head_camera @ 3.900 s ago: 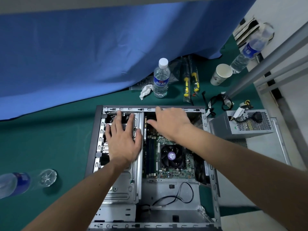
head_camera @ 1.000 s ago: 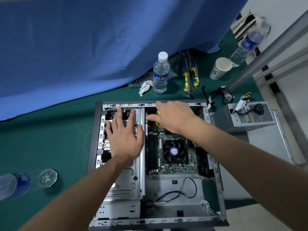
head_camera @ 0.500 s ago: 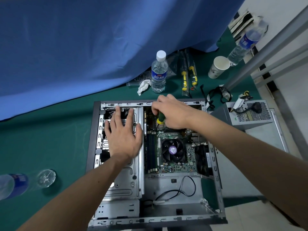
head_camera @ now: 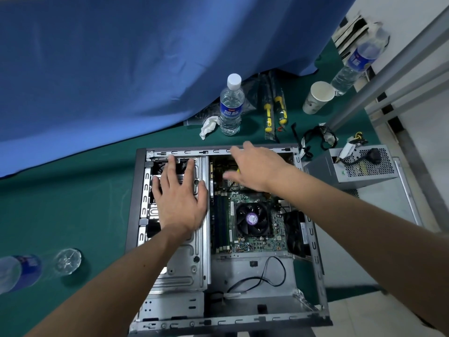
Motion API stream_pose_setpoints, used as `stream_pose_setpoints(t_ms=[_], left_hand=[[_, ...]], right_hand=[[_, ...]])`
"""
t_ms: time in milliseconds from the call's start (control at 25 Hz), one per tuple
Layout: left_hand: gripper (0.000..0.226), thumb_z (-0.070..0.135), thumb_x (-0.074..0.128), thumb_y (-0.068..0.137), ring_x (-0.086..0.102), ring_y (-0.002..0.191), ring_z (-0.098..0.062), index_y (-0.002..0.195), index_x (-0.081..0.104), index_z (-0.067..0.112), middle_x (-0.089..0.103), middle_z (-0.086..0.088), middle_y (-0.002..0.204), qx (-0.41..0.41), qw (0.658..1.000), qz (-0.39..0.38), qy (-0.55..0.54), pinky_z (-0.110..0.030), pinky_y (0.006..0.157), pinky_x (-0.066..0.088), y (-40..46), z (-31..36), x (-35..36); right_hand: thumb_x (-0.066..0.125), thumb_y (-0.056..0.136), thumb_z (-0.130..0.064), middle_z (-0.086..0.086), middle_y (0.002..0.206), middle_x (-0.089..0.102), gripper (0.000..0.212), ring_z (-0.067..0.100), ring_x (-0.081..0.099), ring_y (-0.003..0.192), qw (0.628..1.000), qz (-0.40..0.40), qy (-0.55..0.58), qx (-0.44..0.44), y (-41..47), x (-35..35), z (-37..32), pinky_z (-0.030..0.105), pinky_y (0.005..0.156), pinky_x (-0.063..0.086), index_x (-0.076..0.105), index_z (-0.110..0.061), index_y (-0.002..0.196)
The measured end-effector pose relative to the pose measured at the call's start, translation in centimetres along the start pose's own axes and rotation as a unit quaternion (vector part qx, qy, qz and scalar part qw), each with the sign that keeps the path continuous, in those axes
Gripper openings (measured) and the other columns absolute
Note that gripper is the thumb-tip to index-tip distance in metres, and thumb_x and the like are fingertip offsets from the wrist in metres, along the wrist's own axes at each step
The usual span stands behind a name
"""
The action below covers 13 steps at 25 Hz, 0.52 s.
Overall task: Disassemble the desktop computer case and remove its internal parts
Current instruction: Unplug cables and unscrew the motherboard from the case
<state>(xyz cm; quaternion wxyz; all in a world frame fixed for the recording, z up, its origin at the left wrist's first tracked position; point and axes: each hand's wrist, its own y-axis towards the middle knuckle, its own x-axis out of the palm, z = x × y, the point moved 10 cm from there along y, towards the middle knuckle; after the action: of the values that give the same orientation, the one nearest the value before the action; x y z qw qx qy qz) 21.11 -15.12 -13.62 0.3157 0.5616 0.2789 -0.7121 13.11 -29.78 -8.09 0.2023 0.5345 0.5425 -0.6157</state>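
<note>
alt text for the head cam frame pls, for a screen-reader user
A person leans over an open desktop computer case lying on a green mat, left hand flat on the metal drive cage, right hand spread above the motherboard near the far edge. A removed power supply, water bottle, paper cup and screwdrivers lie beyond.

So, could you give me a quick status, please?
Left hand flat on drive cage. Right hand over motherboard, grip unclear. CPU fan still mounted.

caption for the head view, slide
Left hand flat on the drive cage, right hand over the motherboard.
</note>
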Motion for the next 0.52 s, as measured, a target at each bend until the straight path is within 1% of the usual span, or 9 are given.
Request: stream_pose_setpoints(t_ms=[40, 120, 200, 240, 280, 360, 400, 480, 520], left_hand=[[0.058, 0.053, 0.024, 0.097, 0.02, 0.144, -0.029, 0.152, 0.027, 0.033, 0.011, -0.011, 0.162, 0.0, 1.0, 0.001, 0.001, -0.051, 0.118, 0.01, 0.0, 0.0, 0.0], [0.058, 0.054, 0.024, 0.097, 0.02, 0.144, -0.029, 0.152, 0.027, 0.033, 0.01, -0.011, 0.162, -0.001, 1.0, -0.001, 0.003, -0.05, 0.118, 0.01, 0.0, -0.1, 0.0], [0.058, 0.054, 0.024, 0.097, 0.02, 0.144, -0.029, 0.152, 0.026, 0.033, 0.01, -0.01, 0.162, 0.0, 1.0, -0.001, 0.002, -0.05, 0.118, 0.009, 0.0, -0.1, 0.0], [0.058, 0.054, 0.024, 0.097, 0.019, 0.145, -0.029, 0.152, 0.026, 0.033, 0.009, -0.01, 0.163, 0.0, 1.0, -0.001, 0.001, -0.05, 0.118, 0.009, 0.0, -0.1, 0.0], [0.058, 0.054, 0.024, 0.097, 0.019, 0.145, -0.029, 0.152, 0.026, 0.033, 0.009, -0.01, 0.163, 0.0, 1.0, -0.001, -0.001, -0.05, 0.118, 0.009, 0.0, -0.1, 0.0], [0.058, 0.053, 0.025, 0.097, 0.019, 0.145, -0.029, 0.152, 0.027, 0.033, 0.01, -0.01, 0.162, -0.002, 1.0, 0.003, -0.002, -0.051, 0.118, 0.009, 0.0, -0.2, 0.0], [0.058, 0.053, 0.025, 0.097, 0.019, 0.145, -0.029, 0.152, 0.027, 0.033, 0.01, -0.01, 0.162, -0.001, 1.0, 0.003, -0.003, -0.051, 0.118, 0.009, 0.0, -0.1, 0.0], [0.058, 0.053, 0.026, 0.097, 0.019, 0.145, -0.029, 0.151, 0.027, 0.033, 0.01, -0.011, 0.162, 0.0, 1.0, 0.003, -0.005, -0.051, 0.118, 0.009, 0.1, 0.0, 0.0], [0.058, 0.053, 0.026, 0.097, 0.019, 0.145, -0.029, 0.152, 0.027, 0.033, 0.01, -0.011, 0.162, -0.001, 1.0, 0.003, -0.005, -0.051, 0.118, 0.009, 0.0, 0.0, 0.0]], right_hand=[[0.048, 0.1, -0.041, 0.013, 0.113, 0.052, 0.035, 0.034, 0.057, 0.101, 1.0, 0.012, -0.002, 0.008, 0.1, 0.0, 0.1, 0.041, 0.079, 0.046, 0.047, -0.012, 0.12], [0.052, 0.098, -0.022, 0.008, 0.109, 0.049, 0.018, 0.029, 0.053, 0.099, 0.998, 0.033, 0.035, -0.038, 0.3, -0.4, -0.5, 0.039, 0.077, 0.045, 0.048, -0.015, 0.113], [0.061, 0.085, -0.005, 0.002, 0.107, 0.043, 0.03, 0.023, 0.041, 0.1, 0.995, 0.024, 0.064, -0.076, -0.1, -0.6, -0.9, 0.033, 0.074, 0.039, 0.049, -0.019, 0.109], [0.063, 0.083, -0.007, 0.003, 0.109, 0.042, 0.033, 0.023, 0.04, 0.102, 0.995, 0.016, 0.063, -0.071, -0.3, -0.3, -0.9, 0.033, 0.074, 0.039, 0.049, -0.02, 0.109], [0.064, 0.087, -0.016, 0.005, 0.111, 0.043, 0.03, 0.026, 0.043, 0.103, 0.998, 0.022, 0.045, -0.049, -0.3, -0.2, -0.5, 0.034, 0.075, 0.04, 0.049, -0.019, 0.112], [0.051, 0.099, -0.036, 0.012, 0.111, 0.05, 0.031, 0.033, 0.054, 0.101, 1.0, 0.022, -0.001, 0.013, -0.1, 0.1, 0.4, 0.038, 0.074, 0.042, 0.048, -0.013, 0.119], [0.046, 0.101, -0.035, 0.013, 0.109, 0.052, 0.03, 0.034, 0.057, 0.098, 1.0, 0.027, -0.004, 0.013, 0.0, 0.0, 0.5, 0.039, 0.073, 0.043, 0.048, -0.011, 0.117], [0.053, 0.096, -0.017, 0.008, 0.105, 0.049, 0.015, 0.029, 0.052, 0.098, 0.998, 0.044, 0.026, -0.028, 0.1, -0.4, 0.1, 0.038, 0.075, 0.044, 0.048, -0.013, 0.109], [0.059, 0.088, -0.008, 0.005, 0.105, 0.046, 0.022, 0.026, 0.046, 0.099, 0.997, 0.042, 0.045, -0.046, -0.1, -0.6, -0.1, 0.037, 0.076, 0.043, 0.048, -0.016, 0.105]])
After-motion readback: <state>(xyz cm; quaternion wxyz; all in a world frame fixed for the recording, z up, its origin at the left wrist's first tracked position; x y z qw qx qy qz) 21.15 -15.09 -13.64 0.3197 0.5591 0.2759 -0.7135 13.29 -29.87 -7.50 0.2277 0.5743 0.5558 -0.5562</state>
